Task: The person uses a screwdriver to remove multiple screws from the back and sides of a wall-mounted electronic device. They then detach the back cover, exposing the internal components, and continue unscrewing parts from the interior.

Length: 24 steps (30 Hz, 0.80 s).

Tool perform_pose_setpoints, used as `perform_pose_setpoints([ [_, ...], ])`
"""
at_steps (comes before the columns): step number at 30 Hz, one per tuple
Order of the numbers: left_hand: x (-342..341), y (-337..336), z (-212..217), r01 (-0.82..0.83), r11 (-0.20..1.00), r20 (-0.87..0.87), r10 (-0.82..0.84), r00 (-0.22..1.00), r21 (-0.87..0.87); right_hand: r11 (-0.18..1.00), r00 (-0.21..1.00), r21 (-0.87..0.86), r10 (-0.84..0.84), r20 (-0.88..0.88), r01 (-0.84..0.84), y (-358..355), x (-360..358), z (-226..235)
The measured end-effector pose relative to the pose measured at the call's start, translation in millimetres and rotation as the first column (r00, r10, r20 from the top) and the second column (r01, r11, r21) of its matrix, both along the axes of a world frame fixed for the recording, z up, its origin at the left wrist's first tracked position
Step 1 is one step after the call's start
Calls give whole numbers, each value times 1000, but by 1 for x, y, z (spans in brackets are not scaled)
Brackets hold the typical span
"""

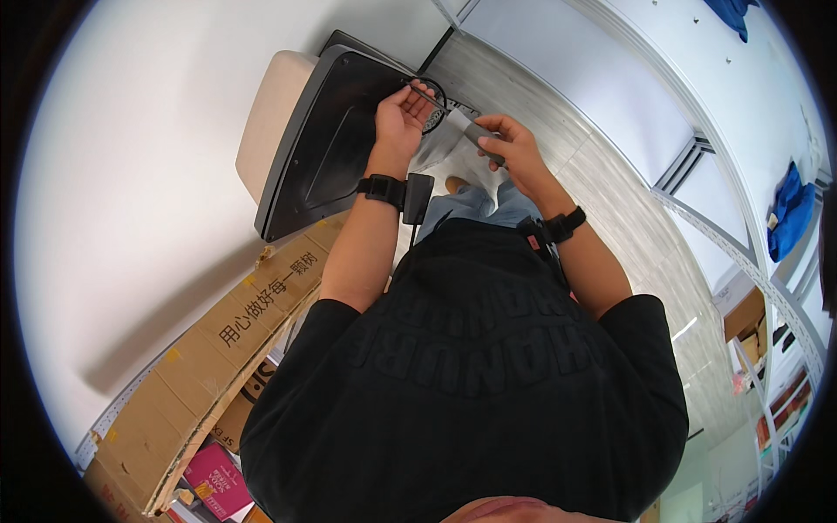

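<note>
My right hand (513, 150) is wrapped round the grey and white handle of a screwdriver (473, 132), perhaps a powered one. Its long thin shaft points up and left to the edge of a black panel. That panel (323, 131), with a few small screw holes, looks like the underside of a seat with a beige cushion (272, 122); it stands tilted by the wall. My left hand (403, 124) is turned palm up at the shaft's tip. Thumb and forefinger close together there, by the panel's edge; whatever they pinch is too small to tell.
A long open cardboard box (218, 357) stands along the wall at the lower left, with a pink package (218, 479) inside. Behind my hands, a black cable (443, 91) loops near the floor. White metal shelving (706, 205) runs down the right, with a blue cloth (792, 213).
</note>
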<state>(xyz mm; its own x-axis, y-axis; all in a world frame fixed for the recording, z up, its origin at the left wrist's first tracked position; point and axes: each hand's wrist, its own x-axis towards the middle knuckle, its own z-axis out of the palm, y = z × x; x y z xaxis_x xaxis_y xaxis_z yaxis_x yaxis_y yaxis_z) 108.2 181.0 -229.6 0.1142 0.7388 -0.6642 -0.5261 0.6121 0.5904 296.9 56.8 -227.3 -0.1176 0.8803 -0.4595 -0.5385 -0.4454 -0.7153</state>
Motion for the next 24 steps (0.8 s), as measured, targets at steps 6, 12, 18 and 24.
perform_pose_setpoints([
  [6, 1, -1, -3, 12, 1000, -33, -11, 999, 24, 1000, 1000, -3, 10, -1, -10, 1, -1, -4],
  [12, 4, -3, 3, 27, 999, -82, -24, 996, 27, 1000, 999, 23, -13, 45, 12, 0, -4, 1],
  [18, 4, -3, 1, 35, 999, -158, -34, 987, 4, 958, 862, 273, -66, 502, -86, 1, -6, 5],
  [24, 6, -1, 0, 35, 999, -238, -38, 971, -18, 919, 821, 374, -114, 559, -127, -1, -8, -3],
])
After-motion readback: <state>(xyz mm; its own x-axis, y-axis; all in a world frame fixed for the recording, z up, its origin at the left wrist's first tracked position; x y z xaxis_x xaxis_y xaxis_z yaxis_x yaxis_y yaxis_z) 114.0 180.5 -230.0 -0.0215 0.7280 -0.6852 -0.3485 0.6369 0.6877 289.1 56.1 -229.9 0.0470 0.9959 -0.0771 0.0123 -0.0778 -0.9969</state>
